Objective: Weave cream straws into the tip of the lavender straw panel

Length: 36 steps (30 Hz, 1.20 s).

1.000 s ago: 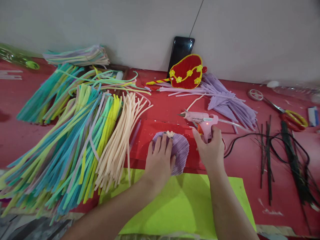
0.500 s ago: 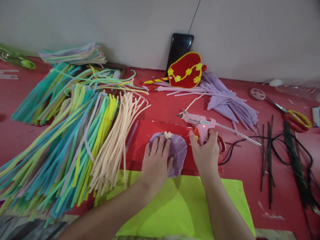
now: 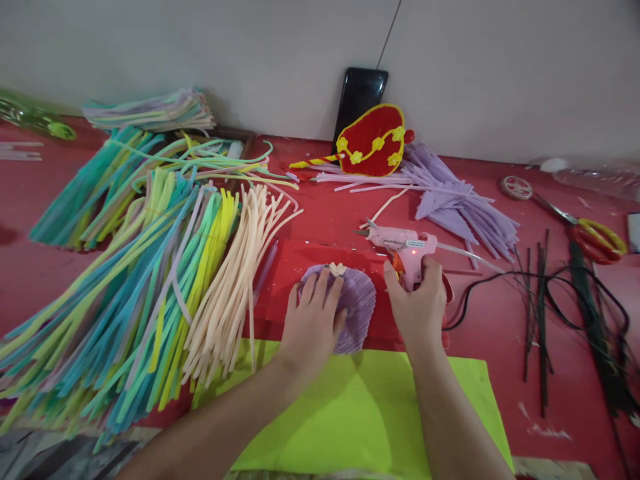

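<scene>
A purple pleated pad of pipe cleaners (image 3: 357,300) lies in the middle, its edge rounded. A small cream folded piece (image 3: 338,269) sits at its top edge. My left hand (image 3: 314,312) rests flat on the pad's left part, fingers stretched toward the cream piece. To the right, my right hand (image 3: 419,307) has its thumb and fingers around the handle of a pink glue gun (image 3: 400,241). The gun's nozzle points left and a small light glows on its body. Its trigger shows orange, and part of the handle is hidden by my hand.
Bundles of coloured pipe cleaners (image 3: 150,287) cover the left side. A red-and-yellow fan (image 3: 373,143) leans on a phone (image 3: 361,93) by the wall. Purple pipe cleaners (image 3: 460,200), scissors (image 3: 595,237), dark stems (image 3: 543,333) and a black cord (image 3: 473,287) lie right. A lime sheet (image 3: 360,413) lies in front.
The glue gun has turned slightly in my right hand, and the glue stick behind it shows at a different angle. My left hand stays on the purple pad.
</scene>
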Motion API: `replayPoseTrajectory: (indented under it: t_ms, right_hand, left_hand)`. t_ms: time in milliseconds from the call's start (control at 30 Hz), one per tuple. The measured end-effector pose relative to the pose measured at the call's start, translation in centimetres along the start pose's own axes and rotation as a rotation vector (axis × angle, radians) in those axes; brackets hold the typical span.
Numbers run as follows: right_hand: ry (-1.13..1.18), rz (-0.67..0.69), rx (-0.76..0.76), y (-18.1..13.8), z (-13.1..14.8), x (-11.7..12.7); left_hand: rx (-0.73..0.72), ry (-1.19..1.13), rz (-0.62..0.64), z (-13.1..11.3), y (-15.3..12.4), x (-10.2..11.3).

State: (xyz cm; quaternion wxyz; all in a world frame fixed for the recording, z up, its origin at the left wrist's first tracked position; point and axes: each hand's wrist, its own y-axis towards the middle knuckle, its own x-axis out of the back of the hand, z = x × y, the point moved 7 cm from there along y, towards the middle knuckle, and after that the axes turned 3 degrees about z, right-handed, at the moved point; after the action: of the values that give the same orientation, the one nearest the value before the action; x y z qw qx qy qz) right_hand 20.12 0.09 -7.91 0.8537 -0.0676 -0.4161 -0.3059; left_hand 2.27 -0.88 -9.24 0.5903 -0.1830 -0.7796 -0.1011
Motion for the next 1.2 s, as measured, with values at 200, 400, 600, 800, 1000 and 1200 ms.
replayPoseTrajectory:
  t_ms: [200,400,600,800,1000,1200]
  right_hand:
    - [0.049,0.042,-0.047,0.2,-0.3,-0.1]
    - [0.069,0.043,-0.039,0.2,0.1,0.0]
    - [0.063,0.037,-0.025,0.3,0.0,-0.2]
    - [0.065,0.054,-0.021,0.4,-0.4,-0.5]
    - [0.059,0.049,-0.001,0.3,-0.3,-0.5]
    - [0.055,0.055,0.002,0.4,-0.3,-0.6]
  left_hand:
    - [0.054,-0.148,-0.137,1.9,0.9,1.4]
    - [0.086,-0.207,-0.236,3.0,1.4,1.7]
    - [0.143,-0.354,-0.254,4.0,2.4,1.3]
    - [0.189,-0.487,-0.286,4.9,3.2,1.1]
    - [0.219,-0.612,-0.294,5.4,3.4,0.9]
    - [0.222,-0.608,-0.29,5.4,3.4,1.0]
